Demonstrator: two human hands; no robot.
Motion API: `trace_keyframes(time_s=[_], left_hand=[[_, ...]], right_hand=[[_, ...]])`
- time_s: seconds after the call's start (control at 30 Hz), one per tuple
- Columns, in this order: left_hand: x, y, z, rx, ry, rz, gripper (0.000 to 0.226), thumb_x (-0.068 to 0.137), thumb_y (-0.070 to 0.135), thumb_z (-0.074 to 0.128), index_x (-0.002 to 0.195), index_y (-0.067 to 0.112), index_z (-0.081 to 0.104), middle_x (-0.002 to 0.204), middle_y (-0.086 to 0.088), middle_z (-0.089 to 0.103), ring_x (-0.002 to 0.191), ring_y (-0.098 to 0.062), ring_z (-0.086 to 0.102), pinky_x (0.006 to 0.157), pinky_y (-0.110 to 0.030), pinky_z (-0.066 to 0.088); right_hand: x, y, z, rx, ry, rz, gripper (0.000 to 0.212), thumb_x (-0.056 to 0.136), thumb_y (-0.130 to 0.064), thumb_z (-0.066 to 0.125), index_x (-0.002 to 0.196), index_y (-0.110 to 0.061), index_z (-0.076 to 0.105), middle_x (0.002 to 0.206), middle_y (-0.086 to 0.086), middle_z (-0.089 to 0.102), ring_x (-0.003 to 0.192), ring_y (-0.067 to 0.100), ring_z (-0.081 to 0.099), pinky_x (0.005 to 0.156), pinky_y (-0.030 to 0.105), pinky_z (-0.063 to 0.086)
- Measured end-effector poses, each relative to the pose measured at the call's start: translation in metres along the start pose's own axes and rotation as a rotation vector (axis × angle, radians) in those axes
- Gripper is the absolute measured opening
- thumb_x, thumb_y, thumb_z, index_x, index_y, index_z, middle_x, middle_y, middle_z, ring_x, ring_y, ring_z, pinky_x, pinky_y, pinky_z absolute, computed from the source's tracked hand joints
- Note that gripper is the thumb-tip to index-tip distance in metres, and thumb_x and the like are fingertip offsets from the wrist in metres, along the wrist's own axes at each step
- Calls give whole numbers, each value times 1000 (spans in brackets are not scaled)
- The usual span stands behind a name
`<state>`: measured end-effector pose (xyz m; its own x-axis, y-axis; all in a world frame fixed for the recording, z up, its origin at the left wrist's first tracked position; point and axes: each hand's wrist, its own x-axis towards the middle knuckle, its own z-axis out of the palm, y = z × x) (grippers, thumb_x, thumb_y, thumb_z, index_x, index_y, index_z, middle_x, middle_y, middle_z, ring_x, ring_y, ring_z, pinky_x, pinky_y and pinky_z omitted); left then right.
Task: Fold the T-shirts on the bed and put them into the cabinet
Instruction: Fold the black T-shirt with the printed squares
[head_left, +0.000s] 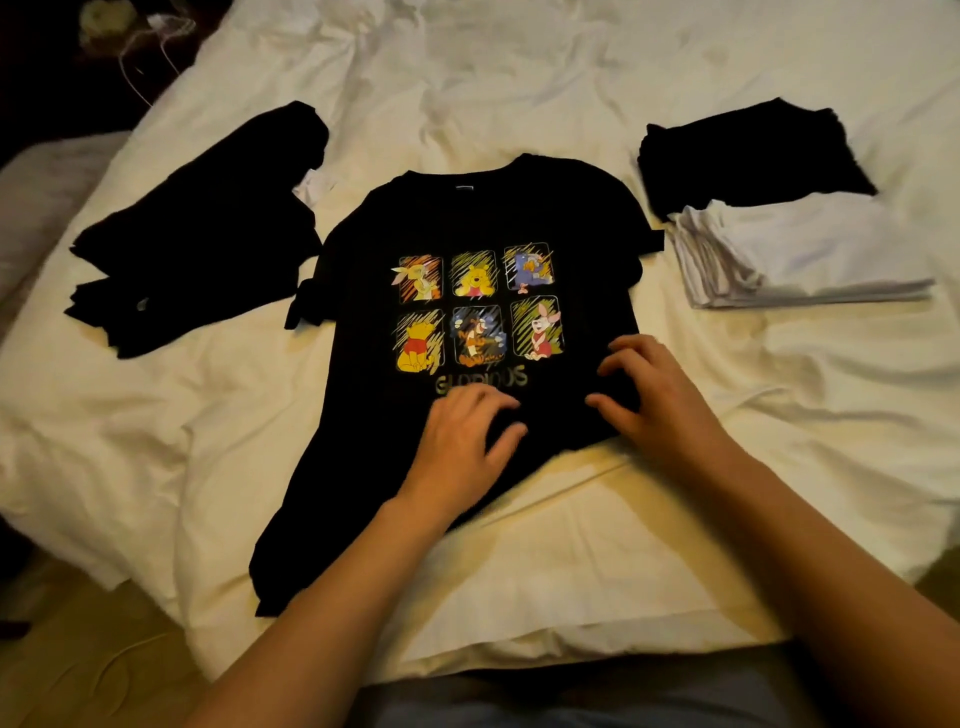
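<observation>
A black T-shirt (363, 364) with a print of six cartoon panels lies face up and spread out on the white bed (519, 93). Its lower left part hangs toward the bed's near edge. My left hand (462, 441) rests on the shirt below the print, fingers spread and slightly bent. My right hand (654, 395) presses on the shirt's lower right part, fingertips down on the cloth. A folded stack of white T-shirts (800, 254) with a folded black one (748, 156) on top sits at the right.
A heap of unfolded black T-shirts (202, 228) lies on the bed's left side. The sheet is rumpled all over. The bed's near edge (519, 654) runs just in front of my body. A dark bedside area with a pale cord (140, 57) is at the far left.
</observation>
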<state>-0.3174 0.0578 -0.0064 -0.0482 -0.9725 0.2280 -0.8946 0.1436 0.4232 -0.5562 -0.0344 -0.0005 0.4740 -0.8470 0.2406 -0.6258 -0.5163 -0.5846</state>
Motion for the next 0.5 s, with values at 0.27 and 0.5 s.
trace_keyframes(time_s=[0.27,0.5], left_hand=[[-10,-1,36,-80,146,75,36,87,42,64,109,15,71,97,3,67,95,-18,60,94,-33,39],[-12,7,26,-254,191,44,26,88,37,67,92,11,71,86,5,61,82,-11,53,77,-25,39]], right_hand=[[-17,18,6,-192,-151,-130,49,74,-27,84,118,-13,68,129,8,64,136,35,45,105,58,42],[-20,11,-17,-27,-107,-150,31,83,-13,59,111,-11,73,124,9,64,121,25,52,99,39,45]])
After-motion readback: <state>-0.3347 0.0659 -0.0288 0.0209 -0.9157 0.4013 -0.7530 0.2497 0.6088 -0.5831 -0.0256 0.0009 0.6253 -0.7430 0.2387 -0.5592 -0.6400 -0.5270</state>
